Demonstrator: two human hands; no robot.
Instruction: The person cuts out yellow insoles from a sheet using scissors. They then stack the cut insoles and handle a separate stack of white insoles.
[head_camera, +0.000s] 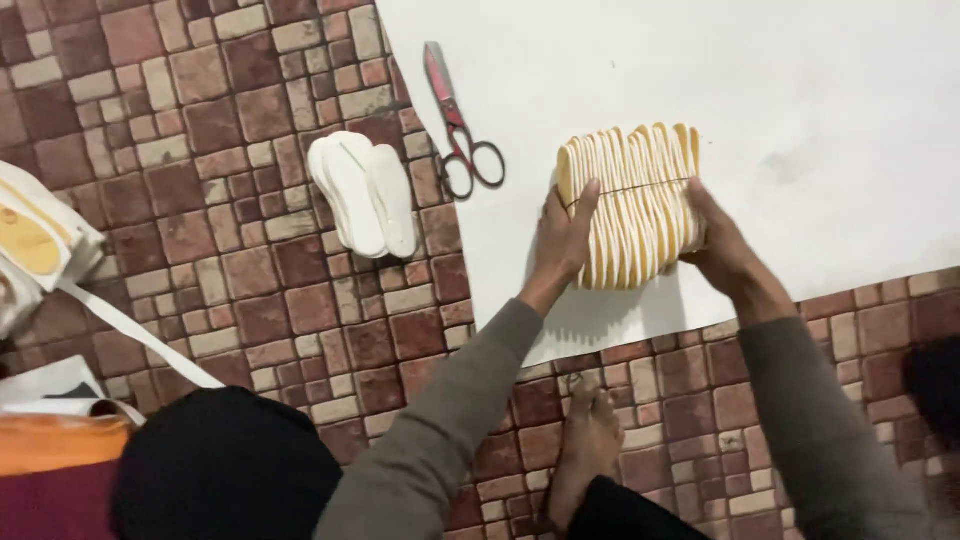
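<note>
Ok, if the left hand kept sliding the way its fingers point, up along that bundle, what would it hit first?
Probably nothing solid. The left hand presses the side of the bundle of insoles, fingers pointing up the picture. Beyond them lies only bare white sheet; the scissors sit off to the left.

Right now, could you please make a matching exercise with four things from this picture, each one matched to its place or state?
Things:
1. bundle of yellow-and-white foam insoles
2. red-handled metal scissors
3. small stack of white insoles
4. large white sheet

Places or states:
A. lying on the brick-pattern floor, beside the sheet
B. spread flat over the floor
C. pressed between the left hand and the right hand
D. lying near the sheet's left edge, untouched

Pairs: 1-C, 2-D, 3-A, 4-B
</note>
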